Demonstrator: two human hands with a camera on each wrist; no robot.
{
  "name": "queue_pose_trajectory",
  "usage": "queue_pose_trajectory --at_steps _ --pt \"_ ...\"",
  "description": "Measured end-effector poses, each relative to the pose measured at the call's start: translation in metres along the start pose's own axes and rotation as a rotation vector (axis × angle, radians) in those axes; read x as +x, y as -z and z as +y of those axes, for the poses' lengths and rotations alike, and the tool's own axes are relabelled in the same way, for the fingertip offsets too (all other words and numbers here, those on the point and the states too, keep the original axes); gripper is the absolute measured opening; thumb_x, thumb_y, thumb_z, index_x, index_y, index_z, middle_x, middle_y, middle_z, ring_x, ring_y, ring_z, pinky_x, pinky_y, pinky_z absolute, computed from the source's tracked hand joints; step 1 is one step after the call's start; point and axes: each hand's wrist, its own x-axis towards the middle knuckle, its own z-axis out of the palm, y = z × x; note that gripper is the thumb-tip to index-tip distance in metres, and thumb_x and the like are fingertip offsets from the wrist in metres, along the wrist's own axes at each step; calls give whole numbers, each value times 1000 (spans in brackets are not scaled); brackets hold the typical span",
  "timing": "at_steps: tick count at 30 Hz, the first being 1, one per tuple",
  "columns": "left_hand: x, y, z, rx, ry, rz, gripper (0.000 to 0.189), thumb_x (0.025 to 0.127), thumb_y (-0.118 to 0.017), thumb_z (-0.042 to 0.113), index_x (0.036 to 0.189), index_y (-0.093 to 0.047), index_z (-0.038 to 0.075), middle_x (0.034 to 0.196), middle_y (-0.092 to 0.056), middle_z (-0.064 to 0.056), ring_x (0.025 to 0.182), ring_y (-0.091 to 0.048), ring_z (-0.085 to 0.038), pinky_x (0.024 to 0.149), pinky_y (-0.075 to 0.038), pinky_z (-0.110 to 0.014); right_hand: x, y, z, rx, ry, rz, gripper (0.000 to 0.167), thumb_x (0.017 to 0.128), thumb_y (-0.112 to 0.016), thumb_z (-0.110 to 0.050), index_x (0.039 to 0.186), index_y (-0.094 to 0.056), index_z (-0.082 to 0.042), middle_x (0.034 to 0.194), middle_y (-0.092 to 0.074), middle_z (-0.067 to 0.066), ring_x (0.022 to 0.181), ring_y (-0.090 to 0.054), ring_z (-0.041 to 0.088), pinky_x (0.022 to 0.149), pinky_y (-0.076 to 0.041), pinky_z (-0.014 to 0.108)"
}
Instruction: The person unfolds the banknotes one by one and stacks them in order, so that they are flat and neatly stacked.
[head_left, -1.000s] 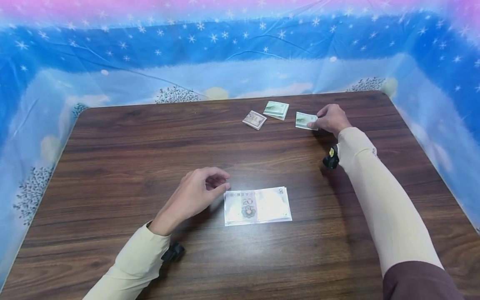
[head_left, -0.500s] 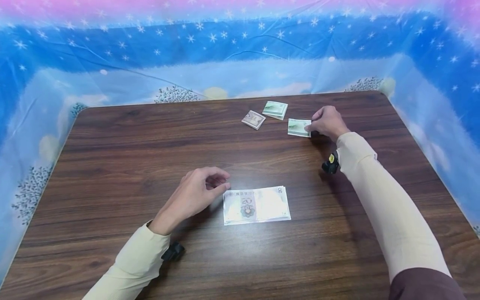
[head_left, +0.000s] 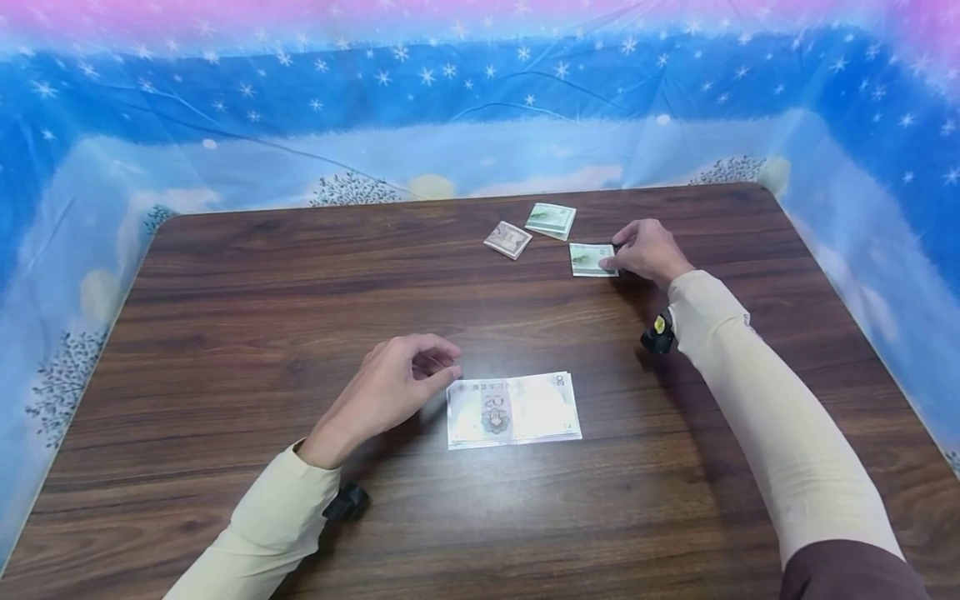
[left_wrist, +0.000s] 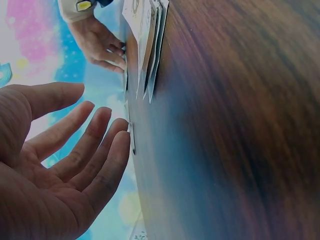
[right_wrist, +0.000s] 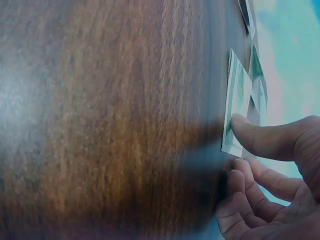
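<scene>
In the head view my right hand (head_left: 649,252) pinches the right end of a folded green banknote (head_left: 587,259) at the far right of the table. The right wrist view shows the thumb (right_wrist: 260,137) lying on the note's face, with the fingers curled by its edge. Left of it lie another folded green banknote (head_left: 551,218) and a folded brownish banknote (head_left: 507,239). My left hand (head_left: 397,379) hovers with loosely bent fingers, holding nothing, by the upper left corner of a stack of flat 20 banknotes (head_left: 540,408). In the left wrist view the stack's ends (left_wrist: 147,50) fan slightly apart.
The dark wood table (head_left: 247,333) has rounded far corners. Behind it and along both sides hangs a blue and pink cloth (head_left: 480,92) with snowflakes. A glare patch lies on the wood around the stack.
My right hand has brought the folded green banknote leftward and slightly nearer, closer to the other folded notes. The left hand and the stack have stayed in place.
</scene>
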Motion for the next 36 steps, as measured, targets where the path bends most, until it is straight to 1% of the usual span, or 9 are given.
queue_pose_trajectory --at_steps 4,8,13,18,25,27,30,33,36 --pt "0 0 0 -2 -3 -2 20 94 -74 17 111 -75 7 94 -74 3 87 -68 -11 81 -57 -35 -1 -2 -1 6 10 -12 45 88 -78 -12 122 -58 9 116 -54 22 99 -50 33 87 -45 44" --pt "0 0 0 -1 -4 0 21 93 -74 17 111 -75 7 94 -74 3 87 -68 -11 81 -57 -36 -3 -3 -3 -15 25 -29 40 87 -79 -12 117 -59 8 113 -54 20 96 -50 32 85 -45 43" --pt "0 0 1 3 -8 1 21 93 -74 17 112 -75 7 95 -74 3 87 -69 -12 82 -57 -38 -4 -5 -4 -16 45 -34 42 85 -81 -11 114 -57 9 107 -53 19 91 -50 31 81 -46 42" --pt "0 1 1 6 -7 -6 21 94 -73 17 112 -75 7 95 -74 2 87 -69 -12 82 -57 -39 -7 -9 -8 -12 51 -18 43 84 -82 -9 112 -54 7 107 -53 18 92 -50 30 82 -46 41" --pt "0 1 2 9 -14 -8 21 94 -73 18 112 -75 7 96 -74 2 88 -68 -12 83 -57 -39 -15 -13 -13 5 50 -12 37 85 -80 -5 108 -52 4 100 -52 15 82 -52 25 69 -47 34" --pt "0 1 2 8 -16 -7 21 94 -73 18 112 -75 7 96 -74 2 88 -68 -12 83 -57 -39 -17 -14 -13 27 51 -21 35 86 -78 -4 108 -52 4 100 -52 14 78 -53 22 66 -49 31" --pt "1 1 3 5 -17 -5 21 94 -73 18 112 -75 7 96 -74 2 88 -68 -12 83 -57 -39 -19 -15 -14 89 39 -41 33 88 -75 -1 109 -51 4 100 -51 14 72 -56 18 63 -53 28" --pt "1 1 3 0 -18 -2 20 94 -73 17 112 -74 7 96 -74 2 88 -68 -11 83 -57 -37 -23 -17 -16 176 19 -70 34 89 -73 2 114 -51 6 102 -51 15 72 -58 17 65 -57 26" --pt "1 0 4 0 -19 -1 20 94 -73 17 112 -74 7 97 -74 2 88 -68 -11 84 -57 -36 -29 -18 -18 241 9 -89 36 90 -72 3 120 -53 7 102 -53 15 75 -60 17 69 -59 28"
